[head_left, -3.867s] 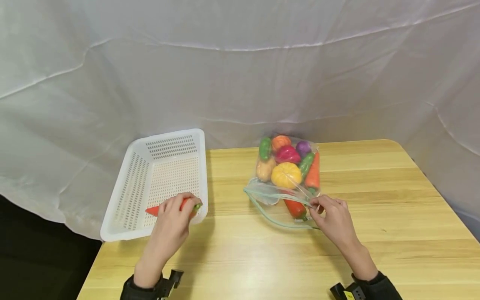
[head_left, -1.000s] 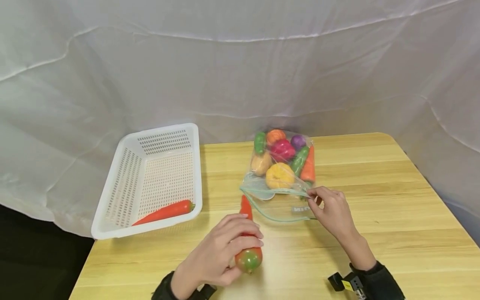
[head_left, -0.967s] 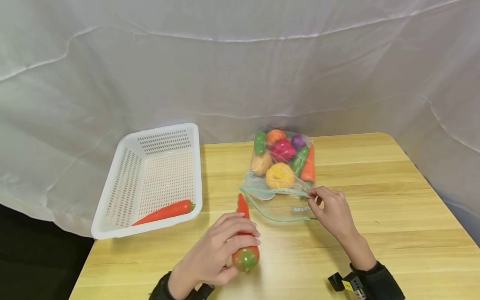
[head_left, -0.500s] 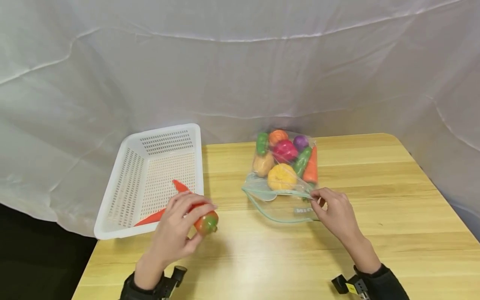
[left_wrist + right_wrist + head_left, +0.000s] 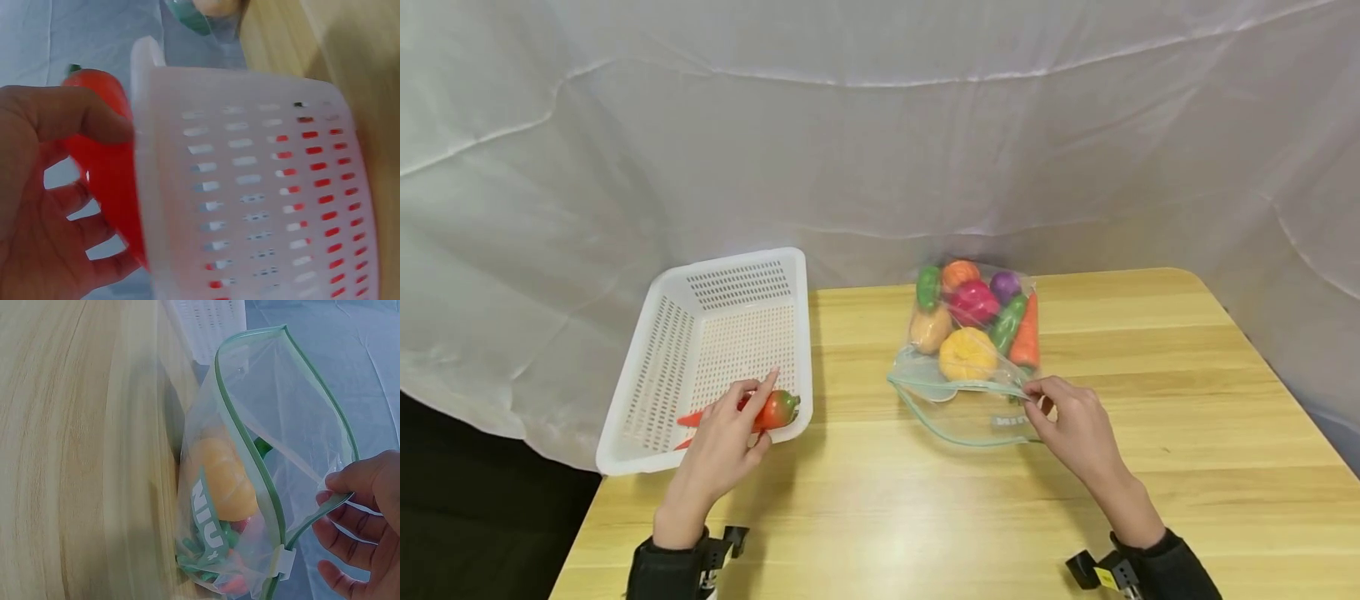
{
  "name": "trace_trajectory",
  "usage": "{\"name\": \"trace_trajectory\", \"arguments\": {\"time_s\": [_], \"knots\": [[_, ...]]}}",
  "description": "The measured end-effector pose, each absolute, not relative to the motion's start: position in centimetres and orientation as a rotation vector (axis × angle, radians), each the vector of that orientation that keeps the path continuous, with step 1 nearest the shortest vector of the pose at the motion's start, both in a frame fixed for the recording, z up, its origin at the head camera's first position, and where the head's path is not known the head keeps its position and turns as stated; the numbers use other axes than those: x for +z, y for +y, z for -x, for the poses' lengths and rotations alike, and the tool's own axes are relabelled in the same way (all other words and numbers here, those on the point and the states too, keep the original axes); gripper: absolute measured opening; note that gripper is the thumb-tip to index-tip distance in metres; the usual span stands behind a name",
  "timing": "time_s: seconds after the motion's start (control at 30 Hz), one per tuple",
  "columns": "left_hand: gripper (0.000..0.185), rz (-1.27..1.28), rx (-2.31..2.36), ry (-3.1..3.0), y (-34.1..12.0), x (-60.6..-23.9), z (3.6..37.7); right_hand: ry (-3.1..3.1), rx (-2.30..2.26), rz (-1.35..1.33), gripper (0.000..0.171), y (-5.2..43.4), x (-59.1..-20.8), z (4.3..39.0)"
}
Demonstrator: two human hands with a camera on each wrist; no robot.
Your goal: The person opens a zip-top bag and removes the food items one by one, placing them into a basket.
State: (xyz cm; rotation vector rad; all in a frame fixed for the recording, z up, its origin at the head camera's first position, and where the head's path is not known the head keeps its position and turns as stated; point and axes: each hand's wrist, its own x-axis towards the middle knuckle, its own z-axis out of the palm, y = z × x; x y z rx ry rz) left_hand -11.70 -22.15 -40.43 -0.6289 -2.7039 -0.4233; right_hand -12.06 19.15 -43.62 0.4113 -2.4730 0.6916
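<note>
My left hand [image 5: 722, 437] is at the near right corner of the white plastic basket [image 5: 805, 333], holding a red chili pepper [image 5: 778, 408] with a green top between thumb and fingers. Its index finger stretches forward over the pepper. In the left wrist view, the pepper [image 5: 103, 156] shows above the basket rim [image 5: 144, 187]. Another red chili pepper [image 5: 331, 215] shows through the basket's slots. With thumb and fingertips, my right hand [image 5: 1078, 429] pinches the edge of a clear zip bag [image 5: 962, 425]; its mouth gapes in the right wrist view.
Inside the bag lie a yellow pumpkin [image 5: 967, 354], a carrot [image 5: 1025, 333], a green cucumber [image 5: 1008, 325], a purple vegetable [image 5: 1005, 287] and several others. A white slider [image 5: 283, 562] sits on the bag's seal. Grey cloth [image 5: 880, 167] hangs behind the wooden table [image 5: 880, 517].
A first chili pepper was put into the basket. My left hand took the second from near the bag's mouth and carried it left to the basket. The right hand kept its pinch on the bag.
</note>
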Motion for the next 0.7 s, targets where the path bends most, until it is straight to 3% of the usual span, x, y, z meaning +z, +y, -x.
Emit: {"name": "trace_trajectory", "arguments": {"time_s": [0.2,0.37,0.7], "knots": [[0.064,0.62,-0.517,-2.697,-22.8,-41.7,12.2,-2.476,0.718,-0.423,0.012,19.3,-43.7,12.0],[0.043,0.578,-0.553,-2.688,-23.5,-43.1,12.3,-2.479,0.724,-0.426,0.013,19.2,-43.8,12.0],[0.033,0.405,-0.499,-2.58,-23.4,-45.2,12.4,-2.491,0.734,-0.427,0.013,19.2,-43.8,12.0]]}}
